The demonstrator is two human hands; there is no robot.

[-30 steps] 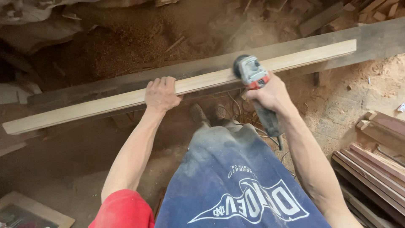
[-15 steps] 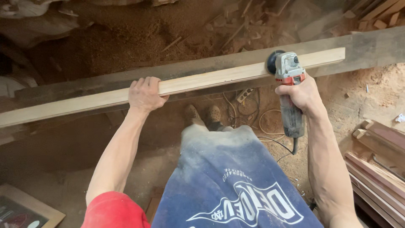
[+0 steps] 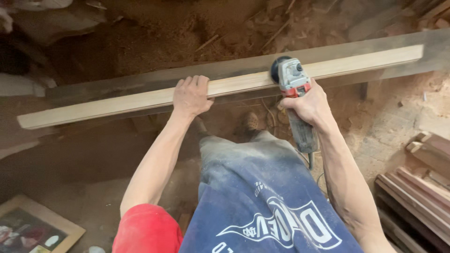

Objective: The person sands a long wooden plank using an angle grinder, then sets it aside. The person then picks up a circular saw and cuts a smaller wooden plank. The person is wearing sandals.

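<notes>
Blue dusty apron cloth point(image 3: 262, 206) fills my near view. Beyond it, my right hand point(image 3: 307, 105) is clamped around the grey angle grinder point(image 3: 293, 79), which has slid back left along the pale wooden strip point(image 3: 140, 100) since a moment ago. My left hand point(image 3: 191, 96) still presses the strip onto the dark counter beam point(image 3: 375, 47), so the pass continues.

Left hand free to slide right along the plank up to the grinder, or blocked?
Probably yes: the left hand rests on the pale plank, and the stretch between it and the grinder in the right hand looks bare.
</notes>
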